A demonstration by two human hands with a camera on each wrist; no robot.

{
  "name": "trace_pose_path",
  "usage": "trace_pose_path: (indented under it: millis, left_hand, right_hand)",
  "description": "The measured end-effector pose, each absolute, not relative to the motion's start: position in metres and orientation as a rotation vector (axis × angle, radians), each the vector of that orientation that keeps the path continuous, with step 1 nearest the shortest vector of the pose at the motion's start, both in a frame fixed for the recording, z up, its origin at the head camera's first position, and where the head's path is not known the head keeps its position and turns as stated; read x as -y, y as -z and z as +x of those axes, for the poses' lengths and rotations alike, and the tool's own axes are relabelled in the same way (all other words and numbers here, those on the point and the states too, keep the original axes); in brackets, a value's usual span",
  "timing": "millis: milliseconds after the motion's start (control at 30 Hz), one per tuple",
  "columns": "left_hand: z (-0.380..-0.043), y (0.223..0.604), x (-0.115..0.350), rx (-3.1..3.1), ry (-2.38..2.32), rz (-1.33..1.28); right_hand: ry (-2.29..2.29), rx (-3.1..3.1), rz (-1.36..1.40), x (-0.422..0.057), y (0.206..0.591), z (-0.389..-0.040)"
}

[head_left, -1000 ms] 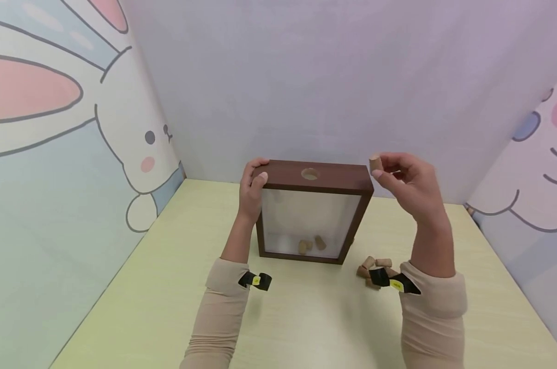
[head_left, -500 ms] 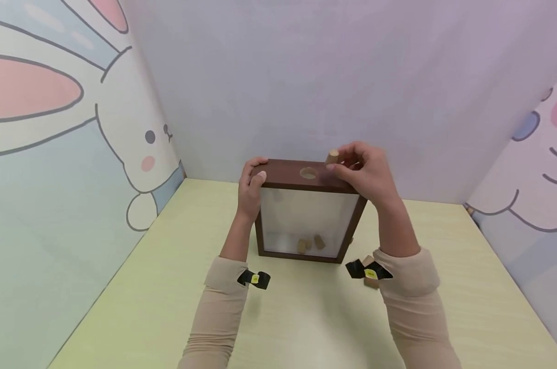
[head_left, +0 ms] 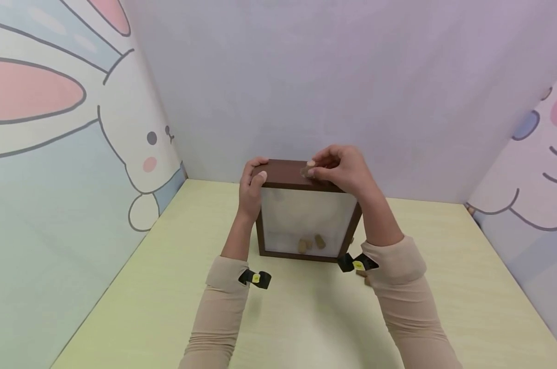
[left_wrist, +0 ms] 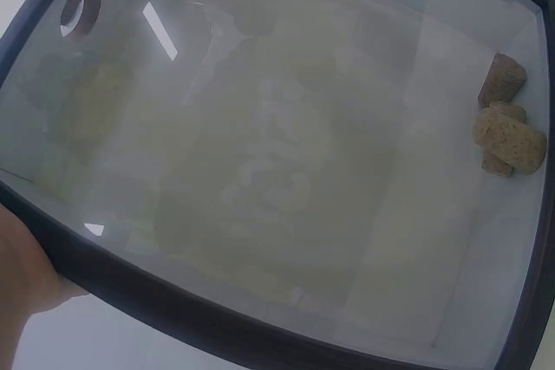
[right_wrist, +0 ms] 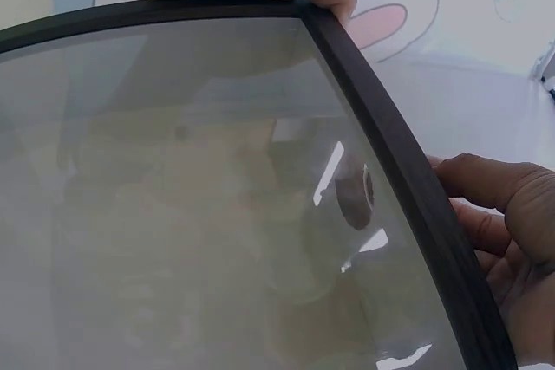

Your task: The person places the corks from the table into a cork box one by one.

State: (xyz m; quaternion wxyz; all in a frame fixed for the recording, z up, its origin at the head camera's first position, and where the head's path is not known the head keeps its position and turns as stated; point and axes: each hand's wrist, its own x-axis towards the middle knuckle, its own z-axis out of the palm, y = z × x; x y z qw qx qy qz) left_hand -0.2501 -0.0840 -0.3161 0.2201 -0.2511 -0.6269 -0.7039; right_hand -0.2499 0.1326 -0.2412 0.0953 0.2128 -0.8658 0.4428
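A dark brown framed box (head_left: 283, 174) with a clear front stands upright on the table. My left hand (head_left: 252, 189) grips its top left corner, thumb on the front edge. My right hand (head_left: 343, 166) pinches a cork (head_left: 311, 164) right at the round hole in the box's top, and hides part of that hole. Several corks (left_wrist: 510, 136) lie inside on the bottom of the box. In the right wrist view, the right hand's fingers (right_wrist: 486, 175) are at the top frame, with the hole (right_wrist: 355, 192) seen through the glass; the held cork is hidden there.
Loose corks (head_left: 363, 277) lie on the pale table (head_left: 297, 307) right of the box, partly covered by the right sleeve and its black strap. A plain curtain (head_left: 324, 77) hangs behind, and panels with cartoon rabbits (head_left: 135, 128) flank the table.
My right hand has carried the cork leftward from beyond the box's right corner to the hole in its top. The left hand keeps its grip on the corner.
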Motion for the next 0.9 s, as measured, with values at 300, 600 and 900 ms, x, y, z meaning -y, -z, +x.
trace_pose_path:
  millis: [300, 600, 900]
  left_hand:
    - [-0.248, 0.315, 0.082, 1.747, 1.947, -0.705]
    - [-0.247, 0.313, 0.082, 1.749, 1.96, -0.698]
    - [-0.269, 0.336, 0.085, 1.729, 1.957, -0.656]
  right_hand:
    - [-1.215, 2.484, 0.731, -0.155, 0.242, -0.225]
    - [-1.129, 2.341, 0.823, -0.194, 0.247, -0.196]
    - [-1.372, 2.214, 0.776, -0.232, 0.275, -0.189]
